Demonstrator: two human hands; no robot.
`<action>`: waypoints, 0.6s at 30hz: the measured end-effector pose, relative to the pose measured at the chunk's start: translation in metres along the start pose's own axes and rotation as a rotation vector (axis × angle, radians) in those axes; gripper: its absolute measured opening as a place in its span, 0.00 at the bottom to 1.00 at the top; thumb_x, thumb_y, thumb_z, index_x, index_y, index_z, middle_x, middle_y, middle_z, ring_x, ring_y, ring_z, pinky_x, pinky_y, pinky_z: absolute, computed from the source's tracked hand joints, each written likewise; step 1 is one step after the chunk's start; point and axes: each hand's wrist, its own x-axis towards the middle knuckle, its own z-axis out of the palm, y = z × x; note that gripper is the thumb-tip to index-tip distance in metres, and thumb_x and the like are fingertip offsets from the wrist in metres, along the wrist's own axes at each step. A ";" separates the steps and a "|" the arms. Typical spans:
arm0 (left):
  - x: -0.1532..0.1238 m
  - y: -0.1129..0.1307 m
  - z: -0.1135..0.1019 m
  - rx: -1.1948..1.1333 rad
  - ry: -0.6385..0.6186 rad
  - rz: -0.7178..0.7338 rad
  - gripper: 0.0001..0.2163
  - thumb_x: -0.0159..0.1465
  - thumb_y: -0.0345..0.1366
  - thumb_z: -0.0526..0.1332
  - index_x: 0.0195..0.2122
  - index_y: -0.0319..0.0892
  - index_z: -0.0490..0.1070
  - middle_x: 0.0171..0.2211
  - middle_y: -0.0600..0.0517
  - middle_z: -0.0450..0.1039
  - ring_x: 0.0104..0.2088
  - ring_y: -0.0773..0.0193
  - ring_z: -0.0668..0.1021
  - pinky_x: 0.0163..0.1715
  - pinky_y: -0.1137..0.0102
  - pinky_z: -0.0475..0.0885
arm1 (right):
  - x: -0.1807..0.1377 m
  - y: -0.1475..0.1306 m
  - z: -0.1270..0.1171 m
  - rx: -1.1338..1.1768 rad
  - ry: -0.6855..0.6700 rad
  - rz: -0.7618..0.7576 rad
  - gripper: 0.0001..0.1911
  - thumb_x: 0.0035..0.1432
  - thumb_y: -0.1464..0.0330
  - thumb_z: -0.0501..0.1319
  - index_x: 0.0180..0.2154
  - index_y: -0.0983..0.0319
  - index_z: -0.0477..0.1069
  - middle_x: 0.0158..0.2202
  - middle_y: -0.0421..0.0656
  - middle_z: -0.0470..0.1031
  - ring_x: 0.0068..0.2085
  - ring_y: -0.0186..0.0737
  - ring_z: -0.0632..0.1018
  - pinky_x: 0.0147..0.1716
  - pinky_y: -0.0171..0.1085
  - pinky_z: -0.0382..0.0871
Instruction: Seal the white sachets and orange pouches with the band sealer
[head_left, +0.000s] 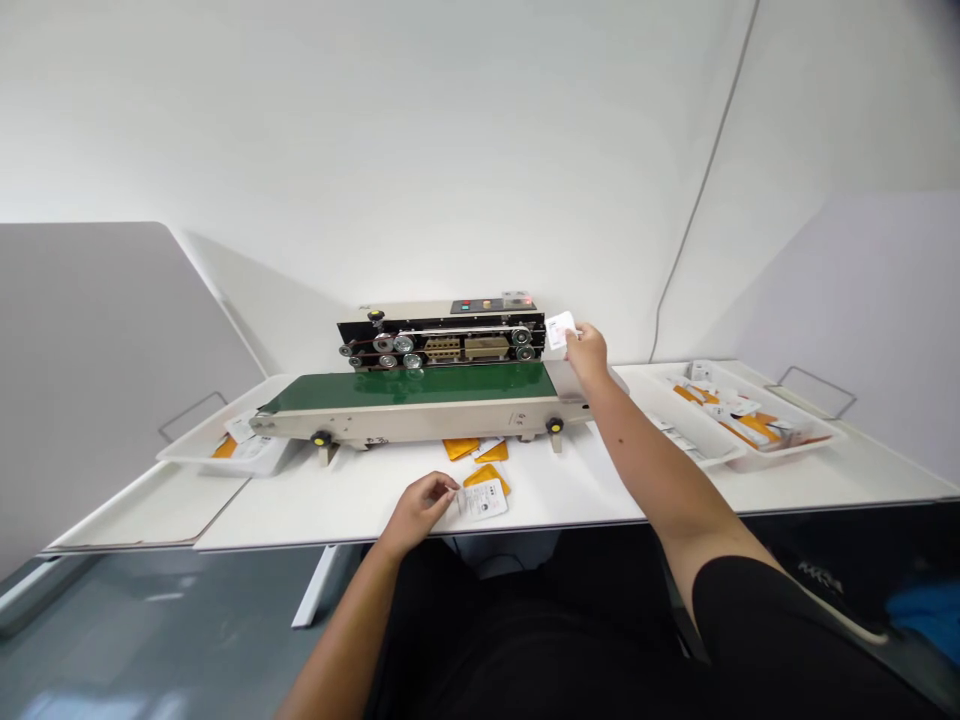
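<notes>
At the band sealer (442,335), my right hand (586,352) pinches a white packet (560,331) closed between its fingers, just off the sealer's right end. On the table (337,505), my left hand (416,515) curls against a second packet (480,499); whether it grips, I cannot tell.

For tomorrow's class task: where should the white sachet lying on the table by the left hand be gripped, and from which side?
Pinch the white sachet by its left edge, coming from the left, where the left hand already is. It lies flat on the white table, so only an edge offers purchase, and its far side overlaps an orange sachet.
</notes>
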 end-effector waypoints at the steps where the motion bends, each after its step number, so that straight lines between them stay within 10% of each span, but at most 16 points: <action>1: 0.000 0.000 0.000 0.008 0.001 0.002 0.09 0.67 0.43 0.63 0.40 0.44 0.77 0.38 0.49 0.80 0.39 0.56 0.80 0.42 0.65 0.74 | 0.010 0.003 -0.001 -0.015 -0.005 0.065 0.15 0.60 0.71 0.60 0.49 0.66 0.75 0.31 0.44 0.78 0.24 0.32 0.72 0.23 0.31 0.64; 11: -0.001 0.001 -0.002 0.056 -0.018 0.017 0.08 0.68 0.42 0.62 0.41 0.44 0.77 0.38 0.49 0.80 0.39 0.57 0.80 0.41 0.66 0.73 | 0.028 0.033 0.032 0.102 -0.114 0.346 0.05 0.58 0.81 0.59 0.36 0.68 0.70 0.21 0.42 0.74 0.18 0.29 0.68 0.19 0.30 0.60; 18: 0.000 0.005 -0.001 0.073 -0.037 0.015 0.09 0.68 0.43 0.61 0.40 0.43 0.76 0.39 0.48 0.80 0.40 0.57 0.80 0.42 0.66 0.74 | 0.025 0.035 0.027 0.117 -0.138 0.402 0.08 0.68 0.68 0.62 0.41 0.67 0.73 0.32 0.42 0.76 0.26 0.31 0.75 0.25 0.31 0.71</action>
